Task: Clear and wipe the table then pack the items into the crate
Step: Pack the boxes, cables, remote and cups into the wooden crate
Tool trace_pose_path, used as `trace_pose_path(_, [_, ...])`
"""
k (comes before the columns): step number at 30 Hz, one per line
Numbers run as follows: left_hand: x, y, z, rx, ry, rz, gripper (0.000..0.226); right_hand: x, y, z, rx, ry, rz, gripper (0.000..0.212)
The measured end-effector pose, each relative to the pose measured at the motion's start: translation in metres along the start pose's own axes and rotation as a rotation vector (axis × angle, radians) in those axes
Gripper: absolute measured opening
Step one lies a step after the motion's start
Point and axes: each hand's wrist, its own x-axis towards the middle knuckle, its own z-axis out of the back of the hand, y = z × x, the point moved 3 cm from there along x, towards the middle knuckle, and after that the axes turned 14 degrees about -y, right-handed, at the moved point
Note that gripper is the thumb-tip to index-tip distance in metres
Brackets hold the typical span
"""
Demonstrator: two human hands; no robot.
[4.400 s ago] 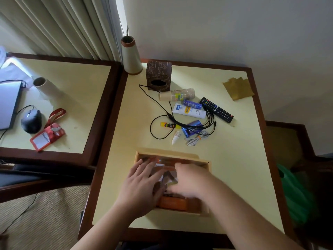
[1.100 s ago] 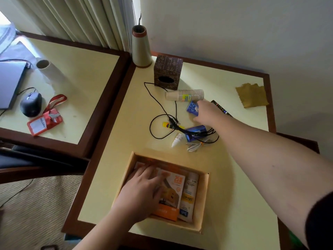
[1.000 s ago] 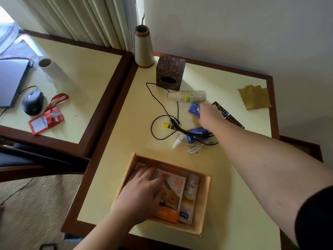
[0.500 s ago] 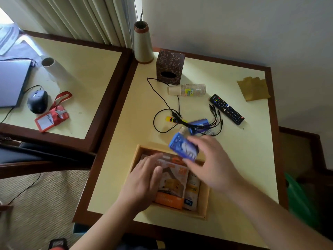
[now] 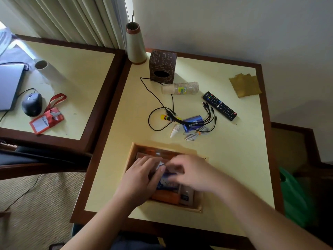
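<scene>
A shallow wooden crate sits at the near edge of the yellow table. Both hands are inside it. My right hand holds a blue packet down over an orange box; the hand is blurred. My left hand rests flat on the contents, thumb against the packet. Beyond the crate lie stacked paper cups, a remote, a black multi-plug cable, a yellow glue stick, a blue pouch, a small white bottle and a white cable.
A brown tissue box and a cone vase stand at the back. A mustard cloth lies at the back right corner. The left table holds a mouse, a red badge holder and a laptop. A green bag sits at the right.
My right hand picked the blue packet up from beside the cups and carried it back into the crate. My left hand stayed in the crate.
</scene>
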Motion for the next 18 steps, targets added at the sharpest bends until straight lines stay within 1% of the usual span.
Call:
trace_pose_path(1, [0.0, 0.0, 0.0, 0.013, 0.011, 0.001, 0.043, 0.006, -0.001, 0.016, 0.106, -0.029, -0.071, 0.026])
trace_pose_path(2, [0.0, 0.0, -0.001, 0.024, 0.021, 0.001, 0.044, 0.014, -0.005, 0.031, 0.143, -0.109, -0.111, 0.024])
trace_pose_path(4, [0.0, 0.001, -0.001, 0.042, 0.031, -0.012, 0.045, 0.037, -0.015, 0.051, 0.118, -0.279, -0.181, 0.015])
trace_pose_path(5, [0.0, 0.001, -0.001, 0.052, 0.035, -0.02, 0.045, 0.052, -0.02, 0.054, 0.092, -0.318, -0.234, 0.011])
trace_pose_path(7, [0.0, 0.001, -0.002, 0.071, 0.046, -0.032, 0.047, 0.085, -0.033, 0.045, 0.034, -0.321, -0.367, 0.016])
trace_pose_path(10, [0.0, -0.001, -0.003, 0.108, 0.055, -0.065, 0.047, 0.123, -0.048, 0.019, -0.064, -0.294, -0.523, 0.034])
trace_pose_path(15, [0.0, -0.002, -0.004, 0.114, 0.058, -0.083, 0.047, 0.142, -0.054, -0.003, -0.192, -0.371, -0.618, 0.027])
trace_pose_path(18, [-0.001, -0.001, -0.005, 0.113, 0.065, -0.097, 0.045, 0.141, -0.054, -0.004, -0.154, -0.38, -0.621, 0.024])
